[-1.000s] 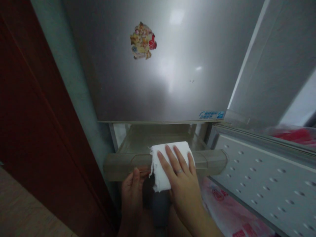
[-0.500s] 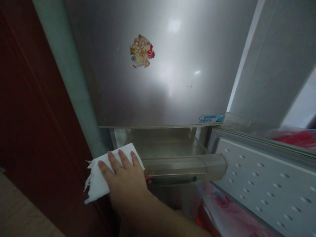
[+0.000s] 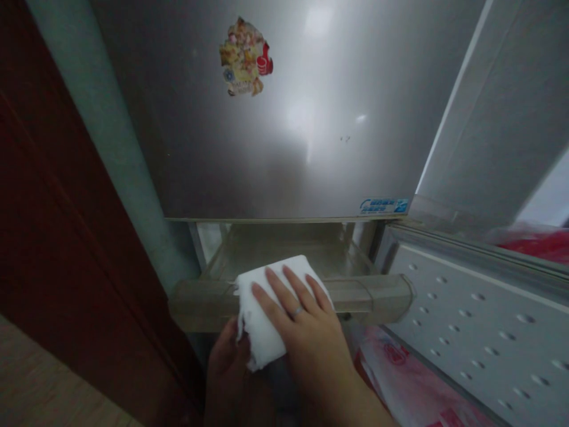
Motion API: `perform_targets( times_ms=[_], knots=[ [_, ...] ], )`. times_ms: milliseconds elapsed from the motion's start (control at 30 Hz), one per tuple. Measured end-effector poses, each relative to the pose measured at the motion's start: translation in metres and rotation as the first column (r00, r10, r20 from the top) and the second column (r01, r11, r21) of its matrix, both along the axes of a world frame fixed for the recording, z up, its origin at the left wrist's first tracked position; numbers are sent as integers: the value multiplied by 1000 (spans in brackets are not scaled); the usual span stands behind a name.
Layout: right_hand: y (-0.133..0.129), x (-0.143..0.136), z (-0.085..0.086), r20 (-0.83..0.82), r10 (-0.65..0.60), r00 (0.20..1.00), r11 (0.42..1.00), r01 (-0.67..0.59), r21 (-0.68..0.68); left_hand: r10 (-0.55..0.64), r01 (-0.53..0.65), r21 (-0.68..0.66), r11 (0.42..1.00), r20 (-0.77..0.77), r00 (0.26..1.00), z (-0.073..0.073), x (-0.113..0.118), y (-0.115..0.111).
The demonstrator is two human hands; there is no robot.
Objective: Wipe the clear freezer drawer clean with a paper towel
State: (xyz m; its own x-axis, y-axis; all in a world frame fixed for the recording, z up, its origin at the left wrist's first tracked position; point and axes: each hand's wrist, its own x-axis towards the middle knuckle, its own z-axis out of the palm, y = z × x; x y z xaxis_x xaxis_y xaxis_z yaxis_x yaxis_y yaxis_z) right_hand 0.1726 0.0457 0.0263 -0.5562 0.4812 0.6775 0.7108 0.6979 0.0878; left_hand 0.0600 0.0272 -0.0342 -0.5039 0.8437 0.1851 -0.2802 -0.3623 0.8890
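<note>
Resting partly in shadow under the front of the clear drawer (image 3: 382,296), left of its middle, the left hand (image 3: 226,356) is half hidden; whether its fingers are apart or closed on something cannot be told. The right hand (image 3: 306,335), wearing a ring (image 3: 297,310), is at the middle of the drawer's front, fingers slightly apart and flat on a folded white cloth (image 3: 261,335), which covers that part, its frayed edge toward the drawer's left end. To the drawer's lower right is a pink-and-white bag (image 3: 409,379), to its right a dimpled door panel (image 3: 486,320), and above it a silver refrigerator door (image 3: 191,136) bearing a torn-edged sticker (image 3: 243,59)
</note>
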Motion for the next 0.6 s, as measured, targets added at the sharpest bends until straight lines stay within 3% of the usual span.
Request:
perform_targets(
  times_ms=[133,333,467,600],
  knots=[
    [3,57,-10,23,-149,989,989,149,23,-47,49,-34,998,77,996,-17,-20,-12],
    [13,126,-21,-13,-339,941,940,339,27,-92,91,15,996,99,991,-18,-22,-13],
    [18,143,-23,-41,-380,924,925,381,-1,-98,94,37,995,137,986,-15,-18,-14],
    [13,137,-23,-37,-404,914,915,404,-9,-95,92,30,995,128,987,-14,-18,-14]
  ],
)
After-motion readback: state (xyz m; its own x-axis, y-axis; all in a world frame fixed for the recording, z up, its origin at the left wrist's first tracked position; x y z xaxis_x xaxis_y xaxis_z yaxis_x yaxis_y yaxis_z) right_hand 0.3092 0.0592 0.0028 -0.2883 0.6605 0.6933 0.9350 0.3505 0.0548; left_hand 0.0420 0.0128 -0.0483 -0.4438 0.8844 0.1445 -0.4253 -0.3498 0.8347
